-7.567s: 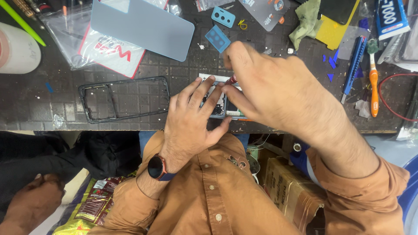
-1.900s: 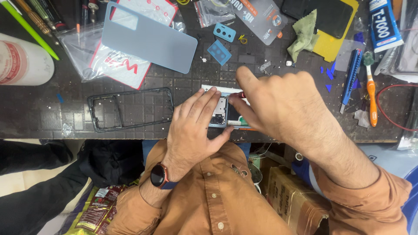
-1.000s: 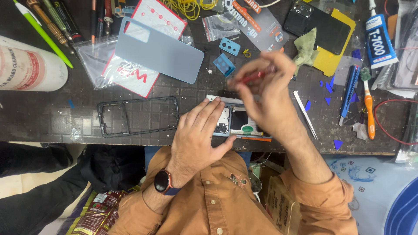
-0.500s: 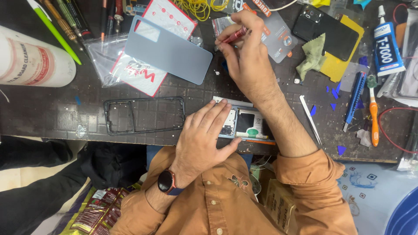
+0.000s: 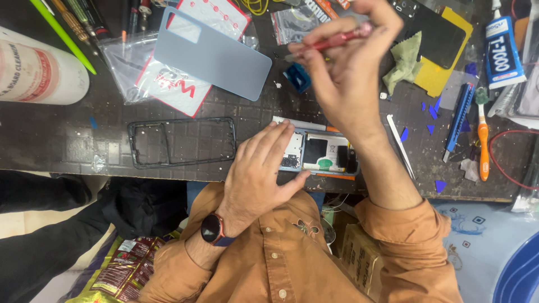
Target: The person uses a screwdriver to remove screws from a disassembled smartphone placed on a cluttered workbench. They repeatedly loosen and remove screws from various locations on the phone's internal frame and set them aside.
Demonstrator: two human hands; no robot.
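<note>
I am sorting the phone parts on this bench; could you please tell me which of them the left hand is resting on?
The left hand rests on the opened phone body with exposed circuit board. The empty black frame and grey-blue back cover lie apart, untouched.

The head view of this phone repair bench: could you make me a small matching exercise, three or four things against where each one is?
Things:
1. red screwdriver
2. opened phone
3. blue-grey back cover
4. black phone frame

Places:
A. lying on clear plastic bags at the far side of the bench
B. under the left hand, near the bench edge
C. lying flat on the dark bench, left of the left hand
D. lifted above the bench in the right hand

Pairs: 1-D, 2-B, 3-A, 4-C
</note>
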